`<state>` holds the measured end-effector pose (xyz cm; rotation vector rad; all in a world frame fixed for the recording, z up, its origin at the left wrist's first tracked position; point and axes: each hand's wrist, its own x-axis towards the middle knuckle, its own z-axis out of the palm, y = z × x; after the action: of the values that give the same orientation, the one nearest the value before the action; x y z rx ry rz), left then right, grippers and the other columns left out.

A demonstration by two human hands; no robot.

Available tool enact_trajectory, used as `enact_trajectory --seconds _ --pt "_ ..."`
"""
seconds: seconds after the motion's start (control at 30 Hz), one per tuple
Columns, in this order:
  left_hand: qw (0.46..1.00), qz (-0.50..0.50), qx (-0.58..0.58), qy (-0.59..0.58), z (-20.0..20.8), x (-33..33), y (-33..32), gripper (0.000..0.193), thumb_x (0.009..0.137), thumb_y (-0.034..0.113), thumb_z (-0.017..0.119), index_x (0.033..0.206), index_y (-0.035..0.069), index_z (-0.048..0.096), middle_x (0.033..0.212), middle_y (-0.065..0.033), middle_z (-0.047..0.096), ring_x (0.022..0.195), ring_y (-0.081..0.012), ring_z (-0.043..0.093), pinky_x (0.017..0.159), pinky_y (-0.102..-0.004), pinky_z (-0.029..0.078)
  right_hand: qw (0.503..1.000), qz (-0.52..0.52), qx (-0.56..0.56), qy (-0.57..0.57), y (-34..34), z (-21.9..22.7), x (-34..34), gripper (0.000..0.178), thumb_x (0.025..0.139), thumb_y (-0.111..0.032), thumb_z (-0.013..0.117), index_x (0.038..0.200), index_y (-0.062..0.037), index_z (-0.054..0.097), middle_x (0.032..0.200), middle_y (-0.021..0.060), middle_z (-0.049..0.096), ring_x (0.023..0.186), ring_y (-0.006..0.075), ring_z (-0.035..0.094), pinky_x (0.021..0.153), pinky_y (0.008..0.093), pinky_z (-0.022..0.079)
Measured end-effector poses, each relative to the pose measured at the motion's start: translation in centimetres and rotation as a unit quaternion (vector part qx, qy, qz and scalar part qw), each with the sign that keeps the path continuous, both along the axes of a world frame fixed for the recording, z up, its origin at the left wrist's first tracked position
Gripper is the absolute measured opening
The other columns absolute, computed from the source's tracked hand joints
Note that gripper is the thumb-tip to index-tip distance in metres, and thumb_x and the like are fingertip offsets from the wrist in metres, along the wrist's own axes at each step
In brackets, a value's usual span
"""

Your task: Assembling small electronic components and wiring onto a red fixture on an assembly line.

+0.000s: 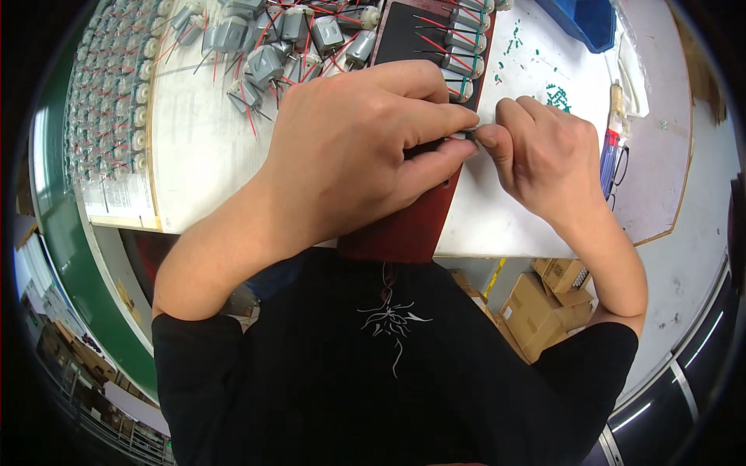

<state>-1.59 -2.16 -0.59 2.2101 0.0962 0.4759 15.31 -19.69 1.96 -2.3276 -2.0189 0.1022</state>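
Note:
Over a dark red board [396, 237], my left hand [365, 136] is closed, thumb and index finger pinching a small part with a pale end that looks like a motor, mostly hidden by the fingers. My right hand [548, 151] is curled, its thumb tip meeting that part from the right; whatever lies in its fingers cannot be made out. Beyond the hands, several small grey motors [465, 40] with pale ends sit in a row along the board, their red and black wires pointing left. A heap of loose wired motors [266, 64] lies past my left hand.
Many pale-ended motors [113, 93] stand in rows at the far left. Small green bits [558, 97] are scattered on the white table [497, 225]. A blue bin [584, 25] stands at far right, with glasses [620, 167] nearer. Cardboard boxes [544, 311] sit below the table.

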Motion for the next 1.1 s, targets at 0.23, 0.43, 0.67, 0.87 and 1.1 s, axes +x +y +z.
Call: enact_trajectory --seconds 0.23,0.43,0.67,0.87,1.1 --pt "1.000 -0.006 0.018 -0.004 0.0 -0.1 0.1 0.023 0.084 0.015 0.085 0.106 0.009 0.083 0.088 -0.0042 0.071 0.072 -0.0205 0.069 0.062 -0.0299 0.053 0.999 -0.002 -0.023 0.040 0.2 0.4 -0.1 0.039 0.104 -0.033 0.064 0.077 -0.0069 0.056 0.063 0.0113 0.054 0.056 0.0336 0.059 0.050 0.0427 0.046" --pt "0.999 -0.010 0.032 0.011 0.2 -0.2 -0.3 0.025 0.085 0.017 0.085 0.109 0.011 0.083 0.090 -0.0032 0.072 0.074 -0.0209 0.070 0.063 -0.0305 0.055 0.996 0.001 -0.031 0.082 -0.2 0.6 -0.3 0.050 0.104 -0.043 0.065 0.070 -0.0070 0.060 0.058 0.0122 0.061 0.052 0.0332 0.064 0.048 0.0426 0.050" --pt "0.999 -0.008 0.053 0.004 -0.2 -0.4 0.2 0.024 0.086 0.018 0.085 0.109 0.012 0.083 0.092 -0.0029 0.072 0.075 -0.0209 0.071 0.064 -0.0303 0.055 0.997 -0.017 -0.069 0.040 0.3 1.1 -1.1 0.042 0.107 -0.034 0.060 0.076 -0.0056 0.058 0.062 0.0132 0.058 0.056 0.0370 0.060 0.053 0.0446 0.048" --pt "0.997 -0.001 0.076 0.005 0.3 -0.1 0.0 0.024 0.086 0.019 0.085 0.108 0.012 0.083 0.091 -0.0029 0.072 0.075 -0.0210 0.071 0.065 -0.0306 0.056 0.992 -0.032 -0.099 0.072 0.0 1.0 -0.5 0.042 0.110 -0.033 0.055 0.080 -0.0039 0.058 0.066 0.0129 0.060 0.060 0.0392 0.059 0.058 0.0461 0.047" --pt "0.998 -0.004 0.067 -0.003 0.1 -0.1 0.1 0.026 0.084 0.021 0.087 0.108 0.012 0.084 0.091 -0.0036 0.072 0.076 -0.0217 0.071 0.066 -0.0306 0.056 0.956 -0.087 -0.038 0.278 -1.3 1.2 0.5 0.045 0.111 -0.031 0.051 0.077 -0.0021 0.059 0.066 0.0159 0.061 0.065 0.0405 0.060 0.060 0.0468 0.046"
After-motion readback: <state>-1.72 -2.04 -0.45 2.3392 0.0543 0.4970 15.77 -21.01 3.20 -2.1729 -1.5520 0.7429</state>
